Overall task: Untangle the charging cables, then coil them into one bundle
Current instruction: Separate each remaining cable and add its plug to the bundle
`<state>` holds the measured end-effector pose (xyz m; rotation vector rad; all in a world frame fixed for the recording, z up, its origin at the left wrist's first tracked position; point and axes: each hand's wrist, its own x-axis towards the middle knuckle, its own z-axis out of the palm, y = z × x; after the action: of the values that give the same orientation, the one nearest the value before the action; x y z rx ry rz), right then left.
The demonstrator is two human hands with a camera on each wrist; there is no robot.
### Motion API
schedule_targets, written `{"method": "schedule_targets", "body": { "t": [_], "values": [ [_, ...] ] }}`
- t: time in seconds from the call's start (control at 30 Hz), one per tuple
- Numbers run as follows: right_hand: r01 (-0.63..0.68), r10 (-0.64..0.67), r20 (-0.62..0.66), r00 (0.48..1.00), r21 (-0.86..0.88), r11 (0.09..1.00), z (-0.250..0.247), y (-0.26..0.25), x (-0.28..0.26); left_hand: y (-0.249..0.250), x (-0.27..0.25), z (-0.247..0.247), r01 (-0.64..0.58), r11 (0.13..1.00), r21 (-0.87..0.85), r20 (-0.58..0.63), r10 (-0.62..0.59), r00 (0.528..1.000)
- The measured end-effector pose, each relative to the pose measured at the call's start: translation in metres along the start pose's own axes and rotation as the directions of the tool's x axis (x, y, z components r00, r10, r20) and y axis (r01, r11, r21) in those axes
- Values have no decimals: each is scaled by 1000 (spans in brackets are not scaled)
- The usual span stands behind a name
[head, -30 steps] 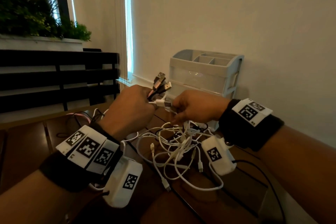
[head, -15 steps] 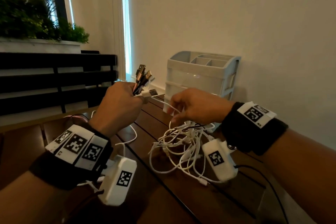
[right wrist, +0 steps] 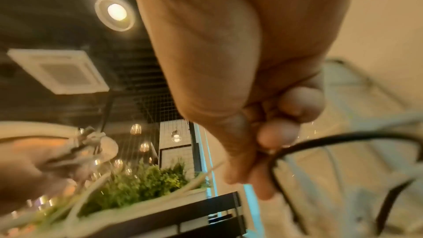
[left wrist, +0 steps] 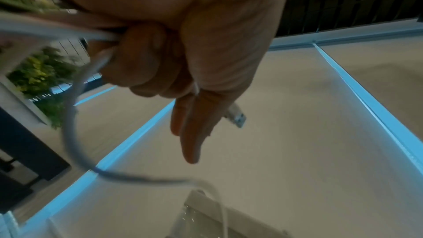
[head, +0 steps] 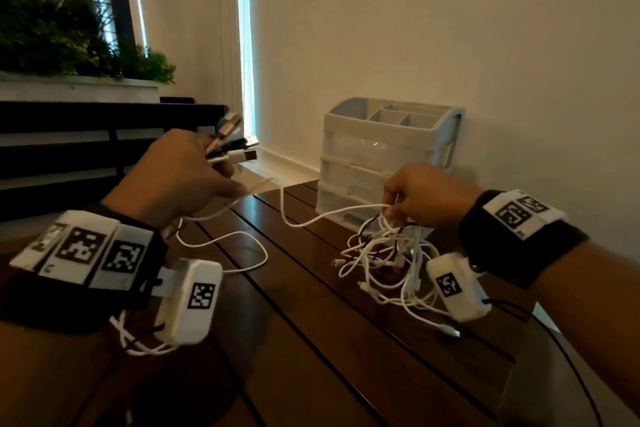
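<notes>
We see the left hand (head: 173, 180) raised above the table (head: 311, 340), its fingers curled round a cluster of USB plugs (head: 235, 142) that stick up and out past the knuckles. The right hand (head: 426, 194), well apart from the left, pinches the top of the tangled white and black charging cables (head: 384, 260), whose loops hang down onto the table just in front of a pale plastic drawer organiser (head: 388, 156). One white cable (head: 304, 222) sags in a slack curve between the two hands.
</notes>
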<state>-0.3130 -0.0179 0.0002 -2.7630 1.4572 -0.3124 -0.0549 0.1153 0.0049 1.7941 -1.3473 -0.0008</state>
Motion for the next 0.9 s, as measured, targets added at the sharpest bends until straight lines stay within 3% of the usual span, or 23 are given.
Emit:
{"method": "schedule_targets", "body": {
  "t": [0.1, 0.2, 0.27, 0.33, 0.43, 0.63, 0.77, 0.9],
  "values": [
    [-10, 11, -81, 997, 21, 1000, 1, 4, -1, 1, 1, -8, 11, 999, -52, -88, -15, 996],
    [66, -68, -69, 995, -27, 997, 3, -12, -1, 15, -5, 1, -45, 992, -115, -149, 28, 988],
    [115, -117, -62, 991, -42, 993, 4, -27, 0, 27, -14, 14, -81, 979, -185, -89, 66, 994],
    [124, -125, -30, 992, -23, 992, 6, -38, 1, 35, -22, 30, -105, 976, -191, 55, 117, 992],
    [87, -92, 47, 995, 96, 992, 8, -44, 0, 37, -30, 53, -107, 981, -162, 271, 149, 951],
    [27, -86, 182, 980, 306, 952, 1, -44, -4, 19, -27, 73, -232, 967, 108, 367, 178, 913],
    [46, -108, 201, 974, 292, 955, -4, -35, -6, 11, -24, 66, -178, 980, 86, 339, 139, 930],
    [25, -85, 224, 971, 256, 966, -6, -20, -8, 5, -10, 47, -47, 999, 9, 147, 45, 988]
  ]
}}
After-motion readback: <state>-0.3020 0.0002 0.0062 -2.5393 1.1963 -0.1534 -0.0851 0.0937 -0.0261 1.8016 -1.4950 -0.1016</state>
